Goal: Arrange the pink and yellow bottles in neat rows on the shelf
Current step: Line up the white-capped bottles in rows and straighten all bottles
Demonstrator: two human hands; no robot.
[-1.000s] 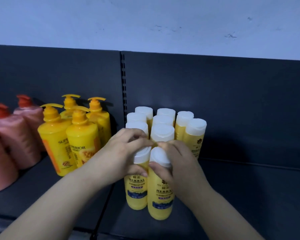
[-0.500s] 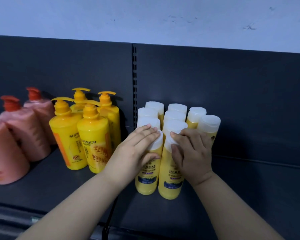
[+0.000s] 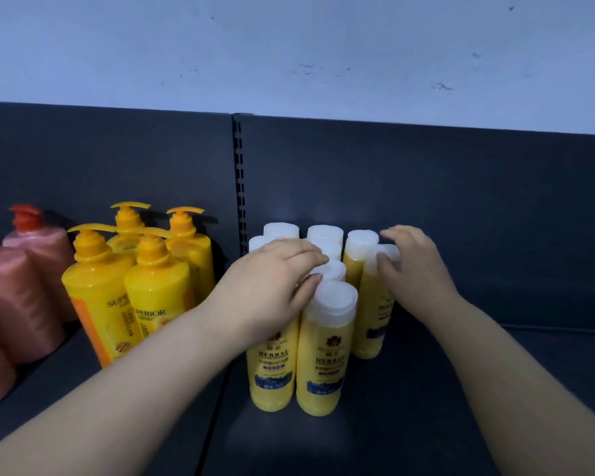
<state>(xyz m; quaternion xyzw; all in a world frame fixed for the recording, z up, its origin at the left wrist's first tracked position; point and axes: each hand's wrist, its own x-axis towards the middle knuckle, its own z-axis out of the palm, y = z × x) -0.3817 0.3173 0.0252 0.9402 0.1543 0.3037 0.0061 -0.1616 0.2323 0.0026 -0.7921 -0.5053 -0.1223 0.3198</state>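
Yellow HERBAL bottles (image 3: 325, 355) stand beside yellow SUPERIOR pump bottles (image 3: 155, 304).

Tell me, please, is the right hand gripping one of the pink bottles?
No, the right hand holds a white-capped yellow bottle, while the pink bottles stand at the far left.

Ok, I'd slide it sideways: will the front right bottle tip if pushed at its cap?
Likely: the bottle is tall and narrow, so a high push may tip it. Its left neighbour stands close, so that could topple too. The plastic looks smooth, possibly slippery.
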